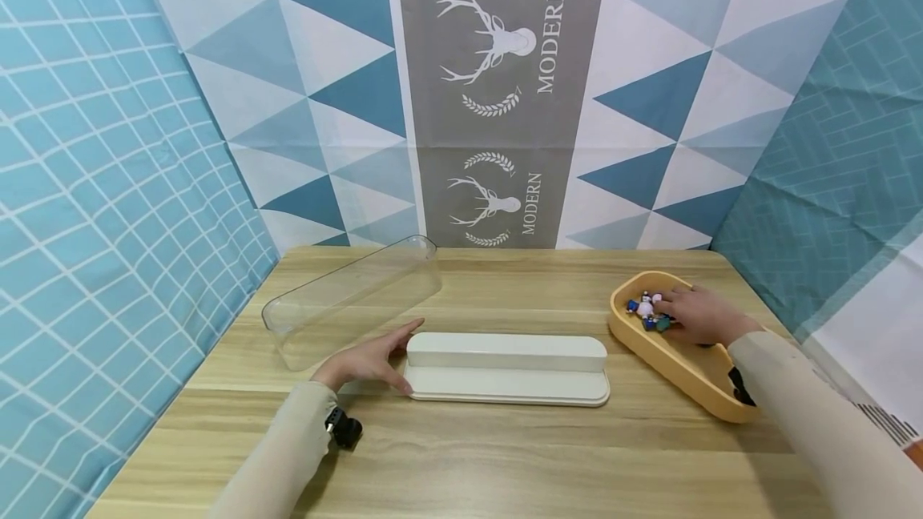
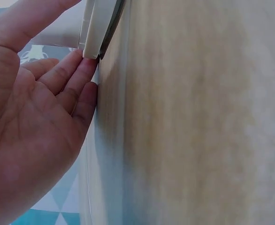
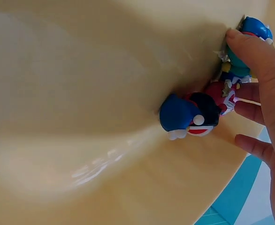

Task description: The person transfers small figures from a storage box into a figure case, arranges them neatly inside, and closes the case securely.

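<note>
Your left hand [image 1: 371,359] has thumb and fingers spread apart at the left end of the white stepped stand [image 1: 508,387], touching it without clamping, probably to steady it on the table [image 1: 469,463]. Your right hand [image 1: 695,315] reaches into the orange tray [image 1: 667,371], thumb against a teal-bodied figurine [image 3: 240,70]; I cannot tell whether it pinches it, as some fingers are hidden. The other figurines [image 3: 177,112] lie bunched beside it, and the tray's raised wall stands between them and the stand. The clear cover [image 1: 353,303] sits beyond your left hand, well apart from the tray
</note>
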`<state>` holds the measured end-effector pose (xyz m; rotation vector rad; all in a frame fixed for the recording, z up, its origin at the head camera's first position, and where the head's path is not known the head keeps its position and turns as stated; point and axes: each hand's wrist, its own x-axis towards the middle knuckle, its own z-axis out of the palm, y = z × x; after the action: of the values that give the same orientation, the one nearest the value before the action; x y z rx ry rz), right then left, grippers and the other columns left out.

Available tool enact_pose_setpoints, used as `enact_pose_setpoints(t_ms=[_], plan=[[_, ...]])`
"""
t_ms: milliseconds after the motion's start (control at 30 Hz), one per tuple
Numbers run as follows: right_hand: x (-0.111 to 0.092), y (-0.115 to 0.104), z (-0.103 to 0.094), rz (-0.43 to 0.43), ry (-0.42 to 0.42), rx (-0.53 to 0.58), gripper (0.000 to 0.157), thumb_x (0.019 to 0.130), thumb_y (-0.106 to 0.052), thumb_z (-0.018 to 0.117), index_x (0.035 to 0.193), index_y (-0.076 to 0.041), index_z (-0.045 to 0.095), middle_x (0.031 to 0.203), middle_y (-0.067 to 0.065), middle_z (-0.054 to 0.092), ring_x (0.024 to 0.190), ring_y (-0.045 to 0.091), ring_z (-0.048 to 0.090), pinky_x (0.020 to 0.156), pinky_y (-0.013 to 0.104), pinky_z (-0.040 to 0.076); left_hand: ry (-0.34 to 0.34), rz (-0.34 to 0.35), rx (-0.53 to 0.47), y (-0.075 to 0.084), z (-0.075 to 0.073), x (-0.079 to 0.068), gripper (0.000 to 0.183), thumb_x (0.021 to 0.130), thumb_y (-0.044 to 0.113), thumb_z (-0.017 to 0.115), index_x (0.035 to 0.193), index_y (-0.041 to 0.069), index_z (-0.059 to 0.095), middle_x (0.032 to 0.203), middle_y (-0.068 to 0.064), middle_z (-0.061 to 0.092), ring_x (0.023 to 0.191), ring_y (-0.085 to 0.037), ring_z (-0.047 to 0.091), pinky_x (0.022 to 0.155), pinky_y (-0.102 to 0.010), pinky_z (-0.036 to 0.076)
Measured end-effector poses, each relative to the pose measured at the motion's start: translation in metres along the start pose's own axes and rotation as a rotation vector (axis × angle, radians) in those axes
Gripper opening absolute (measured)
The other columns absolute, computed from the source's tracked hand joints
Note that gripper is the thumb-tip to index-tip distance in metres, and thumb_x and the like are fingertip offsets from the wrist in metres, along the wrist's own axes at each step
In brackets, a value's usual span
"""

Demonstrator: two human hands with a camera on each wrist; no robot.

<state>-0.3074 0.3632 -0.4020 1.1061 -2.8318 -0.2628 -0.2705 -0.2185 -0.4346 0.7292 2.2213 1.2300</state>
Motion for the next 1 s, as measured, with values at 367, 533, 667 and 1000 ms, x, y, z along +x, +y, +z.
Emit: enact_pose_setpoints(t_ms=[367,533,667,1000], plan=[[0.000,0.002,0.000,0.027,0.019,0.048,0.023,0.081,-0.023,0.082,0.092,-0.020,0.062,0.095,0.002,0.061,0.086,0.025,0.056,0.070,0.052,0.051,-0.002,0.004,0.041,-0.001,0.000,0.001,0.119,0.076,0.010,0.087,0.159,0.003,0.002,0.154,-0.026,0.030,0.140,-0.037,0.032,0.117,-0.054,0.025],[-0.001,0.001,-0.006,0.031,0.088,0.076,0.024,0.079,-0.017,0.083,0.096,-0.014,0.066,0.090,0.001,0.062,0.079,0.022,0.055,0.067,0.049,0.051,0.002,0.004,0.043,-0.001,0.000,0.001,0.119,0.077,0.009,0.086,0.159,0.003,0.002,0.154,-0.027,0.030,0.139,-0.038,0.032,0.117,-0.055,0.024],[-0.001,0.001,-0.011,0.075,0.107,0.143,0.030,0.081,-0.014,0.081,0.107,-0.005,0.069,0.083,0.000,0.061,0.073,0.018,0.053,0.067,0.044,0.051,0.003,0.010,0.034,-0.001,0.000,0.000,0.118,0.077,0.008,0.086,0.159,0.003,0.002,0.155,-0.028,0.026,0.140,-0.041,0.031,0.117,-0.057,0.023],[-0.001,0.006,-0.018,0.299,0.096,0.567,0.030,0.088,-0.008,0.074,0.113,0.002,0.062,0.088,0.009,0.064,0.067,0.019,0.060,0.061,0.036,0.052,0.028,-0.030,0.037,-0.003,0.001,0.001,0.121,0.074,0.011,0.089,0.160,0.005,0.004,0.155,-0.026,0.029,0.141,-0.039,0.031,0.117,-0.054,0.023]])
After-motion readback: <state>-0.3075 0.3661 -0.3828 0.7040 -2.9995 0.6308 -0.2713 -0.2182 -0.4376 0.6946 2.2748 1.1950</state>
